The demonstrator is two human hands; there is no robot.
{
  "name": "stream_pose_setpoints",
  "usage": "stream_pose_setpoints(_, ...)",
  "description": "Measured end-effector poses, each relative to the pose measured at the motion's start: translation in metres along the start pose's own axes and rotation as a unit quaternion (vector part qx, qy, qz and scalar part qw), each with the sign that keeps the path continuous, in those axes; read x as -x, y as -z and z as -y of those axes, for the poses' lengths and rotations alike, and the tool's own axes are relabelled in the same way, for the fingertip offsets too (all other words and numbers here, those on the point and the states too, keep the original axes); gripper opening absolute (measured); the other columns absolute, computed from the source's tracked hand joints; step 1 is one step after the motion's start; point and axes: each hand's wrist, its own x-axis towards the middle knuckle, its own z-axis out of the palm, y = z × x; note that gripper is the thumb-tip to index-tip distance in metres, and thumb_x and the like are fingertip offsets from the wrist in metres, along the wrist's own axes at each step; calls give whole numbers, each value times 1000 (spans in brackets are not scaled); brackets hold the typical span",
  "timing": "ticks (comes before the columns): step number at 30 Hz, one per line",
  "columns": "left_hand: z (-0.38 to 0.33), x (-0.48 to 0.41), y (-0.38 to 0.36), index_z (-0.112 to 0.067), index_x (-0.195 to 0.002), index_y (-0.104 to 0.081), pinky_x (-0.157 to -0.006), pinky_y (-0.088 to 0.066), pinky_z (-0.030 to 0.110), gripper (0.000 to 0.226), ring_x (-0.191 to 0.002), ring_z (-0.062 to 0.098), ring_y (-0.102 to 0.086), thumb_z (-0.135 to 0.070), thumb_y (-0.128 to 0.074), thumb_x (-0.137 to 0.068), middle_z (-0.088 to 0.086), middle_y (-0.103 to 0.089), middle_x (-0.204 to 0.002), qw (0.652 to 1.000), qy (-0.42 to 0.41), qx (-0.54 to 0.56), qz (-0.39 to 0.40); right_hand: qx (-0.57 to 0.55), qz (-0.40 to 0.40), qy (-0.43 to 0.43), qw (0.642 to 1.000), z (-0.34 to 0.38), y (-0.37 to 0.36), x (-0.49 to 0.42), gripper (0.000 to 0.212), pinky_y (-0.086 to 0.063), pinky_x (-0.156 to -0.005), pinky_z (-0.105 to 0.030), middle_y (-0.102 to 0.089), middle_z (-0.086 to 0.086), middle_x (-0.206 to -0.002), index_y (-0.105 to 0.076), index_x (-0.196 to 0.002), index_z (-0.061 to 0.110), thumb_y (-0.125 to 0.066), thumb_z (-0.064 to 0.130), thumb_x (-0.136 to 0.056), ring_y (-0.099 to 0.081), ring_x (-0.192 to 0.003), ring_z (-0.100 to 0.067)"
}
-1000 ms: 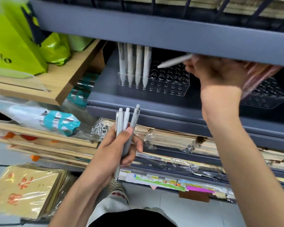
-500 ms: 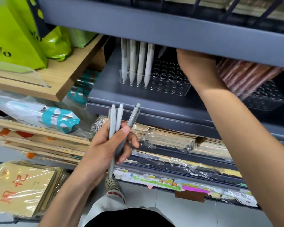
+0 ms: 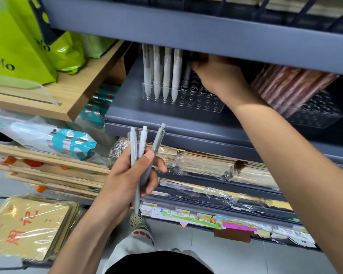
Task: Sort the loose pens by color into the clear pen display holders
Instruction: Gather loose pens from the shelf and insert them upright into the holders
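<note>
Grey pens point(image 3: 145, 147): three held upright in your left hand point(image 3: 127, 180), near and below the clear holder point(image 3: 221, 108). Free holes point(image 3: 207, 99) lie right of the standing pens point(image 3: 166, 72), under your right hand point(image 3: 216, 76); its grip is hidden.

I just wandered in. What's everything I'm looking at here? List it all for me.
white pens: four in the front row, more behind uncountable, white, standing in the left clear holder
left clear holder: one, clear, on the grey shelf
grey shelf: one, grey, centre
pink pens: a bunch, pink, leaning in the right clear holder
right clear holder: one, clear, same shelf, right
loose pens: three, pale grey, in the left hand
green bags: at least two, lime, upper left
wooden shelf: one, light wood, under the bags
wrapped paper packs: a stack, yellowish, lower left
left hand: grips the loose pens
right hand: reaches over the left holder's back rows, fingers in shadow
</note>
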Motion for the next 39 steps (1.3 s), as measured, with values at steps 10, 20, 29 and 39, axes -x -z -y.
stream_pose_setpoints(10, 4, 4, -9, 0, -104, -45, -40, -35, 22, 35, -40, 18, -42, -33, -54, -97, 17, -68, -88, 1000, 3, 10, -3, -321, 81, 42, 943, -5, 14, 98, 9, -43, -56, -15, -72, 4, -72, -71, -76, 25, -69, 26, -85, -54, -56, 2)
stream_pose_setpoints(20, 12, 6, -24, -22, -94, -58, -39, -35, 22, 14, -39, 20, -46, -32, -49, -98, 20, -69, -85, 999, 20, 37, 31, -422, 152, 11, 894, -16, 16, 132, 17, -54, -58, -23, -68, -10, -77, -68, -90, 6, -79, 7, -76, -62, -62, -13)
stream_pose_setpoints(29, 15, 4, -25, -17, -88, -55, -36, -30, 21, 16, -36, 16, -35, -30, -51, -96, 12, -60, -74, 999, 20, 36, 25, -524, 131, -40, 841, -15, 14, 137, 20, -59, -57, -30, -70, -12, -76, -65, -98, -1, -72, 0, -79, -67, -60, -21)
stream_pose_setpoints(39, 2, -1, 2, -23, -112, -64, -39, -28, 19, 31, -36, 12, -31, -44, -56, -92, 5, -50, -61, 999, 13, 37, -8, -537, -195, -34, 820, -7, 22, 92, 8, -59, -75, -35, -72, 2, -72, -63, -86, 9, -64, 1, -89, -72, -74, -21)
